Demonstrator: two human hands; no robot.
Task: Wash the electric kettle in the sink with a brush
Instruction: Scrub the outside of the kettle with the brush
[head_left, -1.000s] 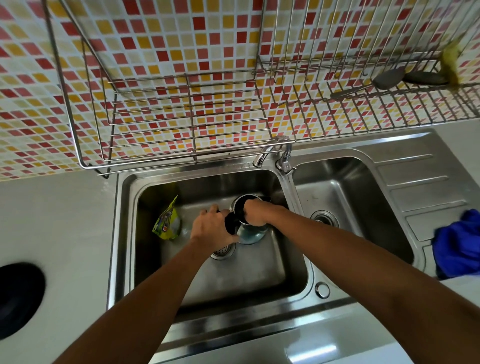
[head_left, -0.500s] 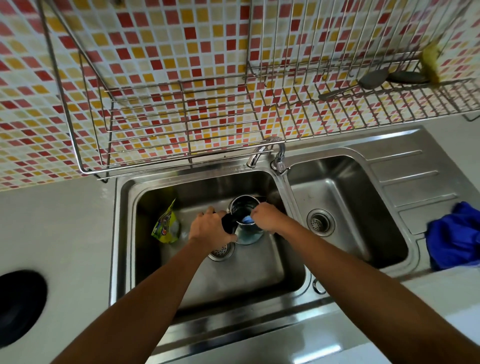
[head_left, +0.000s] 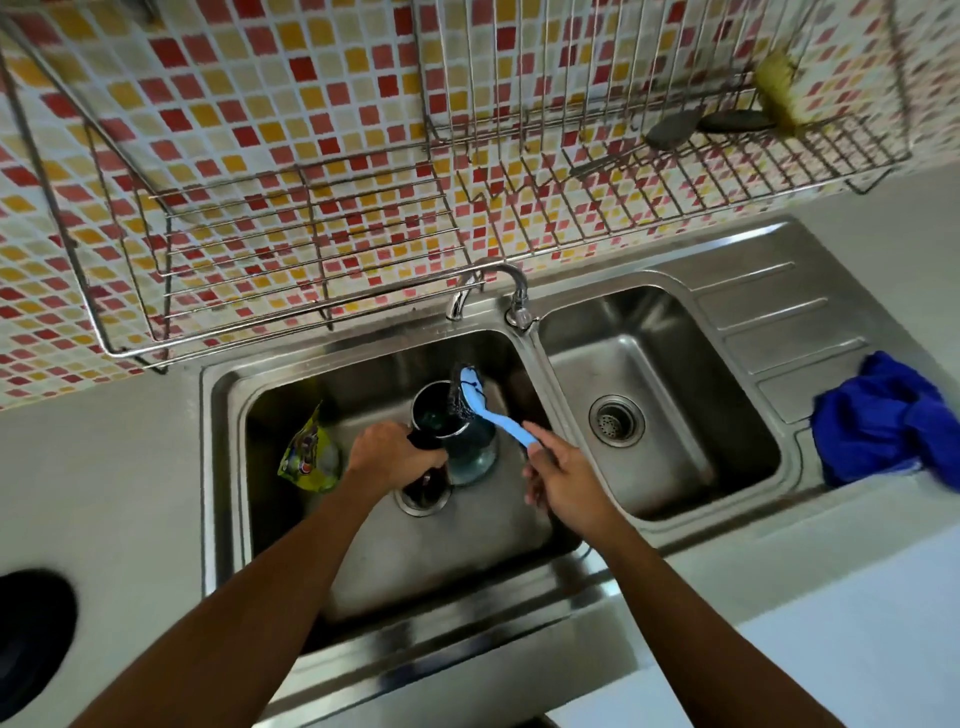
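The steel electric kettle (head_left: 470, 447) stands upright in the left basin of the sink (head_left: 363, 561), its mouth open and dark inside. My left hand (head_left: 387, 454) grips its black handle on the kettle's left side. My right hand (head_left: 563, 480) holds the end of a light blue brush (head_left: 491, 413). The brush's dark bristled head hangs over the kettle's far right rim, outside the mouth.
A yellow-green pouch (head_left: 309, 452) leans in the left basin's corner. The tap (head_left: 491, 288) arches behind the kettle. The right basin (head_left: 675, 467) and a blue cloth (head_left: 883, 421) lie to the right. A wire dish rack (head_left: 311, 249) hangs above. A black round object (head_left: 28, 634) is at far left.
My right hand has drawn back from the kettle's mouth toward me and to the right, pulling the blue brush out of the kettle. My left hand keeps its grip on the handle.
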